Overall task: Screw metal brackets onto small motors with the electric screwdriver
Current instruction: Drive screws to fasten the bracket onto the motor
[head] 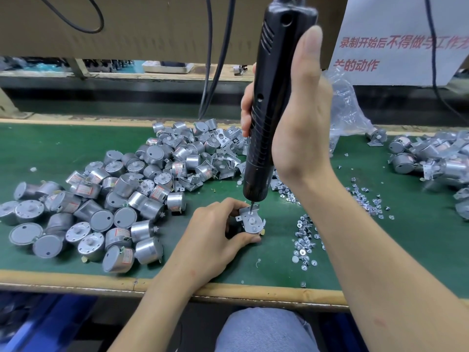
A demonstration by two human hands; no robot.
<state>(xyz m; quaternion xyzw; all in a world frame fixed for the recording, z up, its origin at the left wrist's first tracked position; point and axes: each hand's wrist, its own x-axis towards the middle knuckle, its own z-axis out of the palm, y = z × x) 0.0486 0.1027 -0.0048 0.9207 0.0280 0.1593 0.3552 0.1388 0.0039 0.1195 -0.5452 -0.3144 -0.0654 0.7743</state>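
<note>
On the green bench the electric screwdriver stands nearly upright, clenched in the right hand; its bit bears straight down on the metal bracket. The left hand pinches the small motor beneath that bracket, near the front edge; the work lies directly below the right-hand grip.

The counter is topped in green, with a wooden strip along its front edge. Above its back edge hangs a cardboard sheet, and a black cable loop lies against the sheet on the left. Two black cables drop to the back edge near the middle. Over the far right corner stands a white sign with red characters, with a crumpled clear bag just below it. A blue bin sits under the front left.
</note>
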